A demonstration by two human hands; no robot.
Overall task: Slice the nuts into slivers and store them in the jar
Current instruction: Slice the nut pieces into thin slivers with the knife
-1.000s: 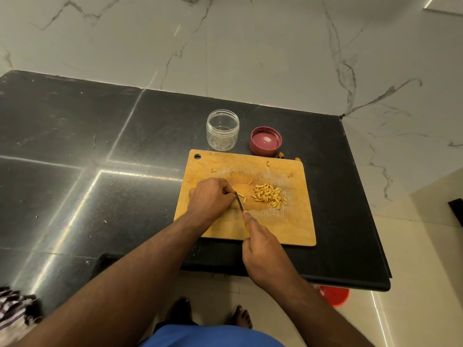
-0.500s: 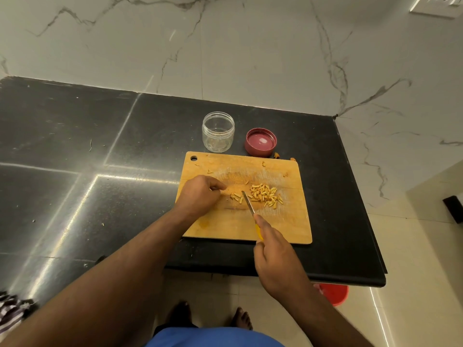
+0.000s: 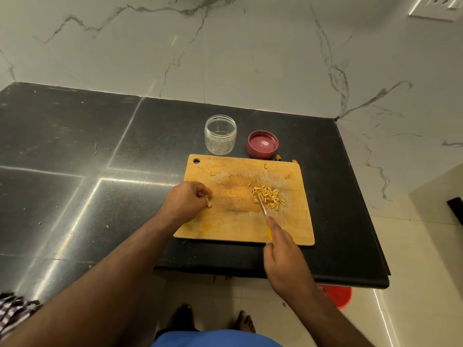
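Heap of nut slivers [image 3: 269, 197] lay right of centre on the wooden cutting board [image 3: 240, 229]. Right hand [image 3: 284, 261] gripped a yellow-handled knife [image 3: 263, 212], blade tip against the heap. Left hand [image 3: 186, 201] had its fingers curled, pinching a nut piece [image 3: 208, 202] near the board's left edge. Clear jar [image 3: 220, 134] stood open behind the board and looked empty, red lid [image 3: 262, 144] beside it. Judged: slicing nearly done; filling and capping remained.

My black stone counter [image 3: 75, 151] carries a wooden cutting board [image 3: 233, 229]. At its 12 o'clock stand an open clear jar [image 3: 220, 135] and a red lid [image 3: 262, 144], upside down.
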